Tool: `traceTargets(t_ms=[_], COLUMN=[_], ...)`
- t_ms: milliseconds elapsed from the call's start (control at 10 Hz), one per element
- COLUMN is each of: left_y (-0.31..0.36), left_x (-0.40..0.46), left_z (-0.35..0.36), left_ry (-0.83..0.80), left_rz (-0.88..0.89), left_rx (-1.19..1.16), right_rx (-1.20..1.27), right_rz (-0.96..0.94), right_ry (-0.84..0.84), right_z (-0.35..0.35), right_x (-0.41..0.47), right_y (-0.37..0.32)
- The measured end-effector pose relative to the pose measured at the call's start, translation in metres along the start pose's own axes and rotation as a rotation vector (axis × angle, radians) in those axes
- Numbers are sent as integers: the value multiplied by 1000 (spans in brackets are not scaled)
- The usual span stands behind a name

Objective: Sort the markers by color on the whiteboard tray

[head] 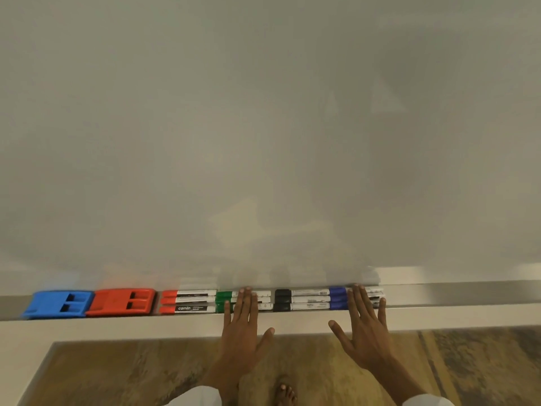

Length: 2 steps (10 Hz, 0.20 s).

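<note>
Head cam looks down at a plain white whiteboard (263, 127) w/ a long silver metal tray (453, 294) along its bottom edge. On the tray, left to right: a blue plastic eraser (58, 303), touching or just beside it a red plastic eraser (121, 301), then the markers in colour groups, lying lengthwise, stacked front to back. Three red-capped white markers (187, 301) sit just right of the red eraser, caps to the left; the front one reads "camlin". Next, green-capped white markers (227, 297), caps left, barrels partly hidden under the left hand (241, 332). Then three black-capped white markers (301, 300), caps left, and right against their far ends the blue-capped markers (338, 298), whose barrels run under the right hand (366, 332). Both hands lie flat, palms down, fingers straight and spread, thumbs out toward each other; neither grasps anything. Left fingertips rest over the green group's barrels, right fingertips over the blue group's barrels; actual contact can't be told for sure. White sleeves (199, 397) show at both wrists. Below the tray: brown wood-pattern floor (131, 373) and a bare foot (284, 394) between the forearms. Frame slightly blurred, so most small print on the barrels is unreadable.
</note>
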<state>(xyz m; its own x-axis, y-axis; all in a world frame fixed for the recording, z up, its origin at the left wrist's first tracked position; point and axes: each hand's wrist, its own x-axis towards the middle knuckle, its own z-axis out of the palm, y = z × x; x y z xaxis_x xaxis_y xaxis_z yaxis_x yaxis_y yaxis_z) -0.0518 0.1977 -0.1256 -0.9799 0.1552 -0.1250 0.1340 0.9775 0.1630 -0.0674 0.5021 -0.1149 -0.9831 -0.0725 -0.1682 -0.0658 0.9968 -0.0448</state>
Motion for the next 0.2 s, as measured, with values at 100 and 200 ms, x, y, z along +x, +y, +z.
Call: traceTargets(t_ms=[100,200], left_y=[0,0], left_x=[-1,1], left_z=[2,-1], left_ry=[54,90], left_rz=[14,10], left_rx=[-1,-29], right_rx=[1,43], right_rz=[-6,4], right_ry=[41,79], right_z=[2,-2], right_x=[1,1], right_y=[-2,0])
